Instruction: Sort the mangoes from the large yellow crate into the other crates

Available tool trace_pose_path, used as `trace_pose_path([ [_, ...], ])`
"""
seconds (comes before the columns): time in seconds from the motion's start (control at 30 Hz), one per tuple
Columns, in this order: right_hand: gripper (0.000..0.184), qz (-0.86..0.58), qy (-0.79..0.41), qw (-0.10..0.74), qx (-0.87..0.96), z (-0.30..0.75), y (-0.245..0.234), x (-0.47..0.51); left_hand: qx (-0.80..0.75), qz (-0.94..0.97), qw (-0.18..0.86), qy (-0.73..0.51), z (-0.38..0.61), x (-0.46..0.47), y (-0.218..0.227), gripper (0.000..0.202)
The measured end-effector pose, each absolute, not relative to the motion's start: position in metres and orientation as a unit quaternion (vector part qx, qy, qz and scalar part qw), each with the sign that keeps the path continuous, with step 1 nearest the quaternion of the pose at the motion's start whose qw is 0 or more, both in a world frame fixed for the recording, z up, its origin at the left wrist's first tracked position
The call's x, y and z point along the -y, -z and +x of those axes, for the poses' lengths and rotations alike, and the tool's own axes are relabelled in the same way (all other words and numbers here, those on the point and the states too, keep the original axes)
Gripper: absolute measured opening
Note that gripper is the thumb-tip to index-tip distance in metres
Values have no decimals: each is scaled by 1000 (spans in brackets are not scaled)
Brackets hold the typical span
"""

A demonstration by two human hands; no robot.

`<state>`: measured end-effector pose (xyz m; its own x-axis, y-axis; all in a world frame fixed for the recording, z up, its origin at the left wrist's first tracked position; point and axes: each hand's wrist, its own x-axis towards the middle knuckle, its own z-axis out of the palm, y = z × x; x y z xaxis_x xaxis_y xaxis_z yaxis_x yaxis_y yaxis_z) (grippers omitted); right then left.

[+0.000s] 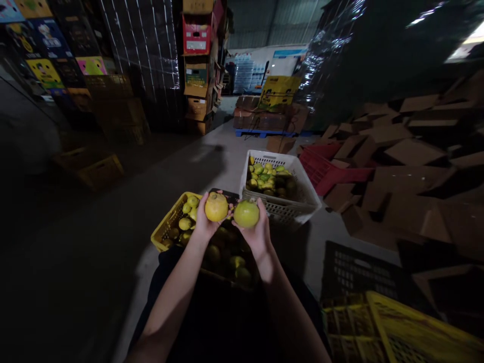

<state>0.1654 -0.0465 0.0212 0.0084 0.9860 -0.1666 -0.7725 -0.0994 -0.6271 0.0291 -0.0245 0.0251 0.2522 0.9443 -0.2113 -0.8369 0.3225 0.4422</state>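
Note:
My left hand [206,222] is closed round a yellow lemon [216,206], held up in front of me. My right hand [257,233] grips a greener lemon [246,214] right beside it; the two fruits nearly touch. Both are held above a yellow plastic crate [166,227] filled with several lemons. Beyond my hands stands a white plastic crate [298,176] holding several yellow and green lemons.
A black crate [351,267] and a yellow crate [412,333] sit at lower right. Flattened cardboard boxes [412,151] and red crates [325,166] pile up on the right. Stacked cartons [198,65] and a pallet of boxes [264,118] stand behind. Grey concrete floor [181,166] lies to the left.

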Motion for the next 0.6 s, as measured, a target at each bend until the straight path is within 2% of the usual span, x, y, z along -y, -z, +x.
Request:
trace_pose_path([
  [0.07, 27, -322, -681, 642, 143, 166, -23, 44, -246, 64, 776, -578, 30, 19, -20, 28],
  [0.17, 18, -342, -675, 644, 112, 167, -23, 42, -283, -7, 758, -588, 32, 12, -11, 26],
  [0.47, 10, -359, -682, 631, 87, 170, -18, 42, -338, -31, 755, -561, 33, 9, -6, 26],
  [0.6, 17, -410, -667, 611, 117, 176, -18, 41, -350, -49, 755, -553, 31, 10, -8, 25],
])
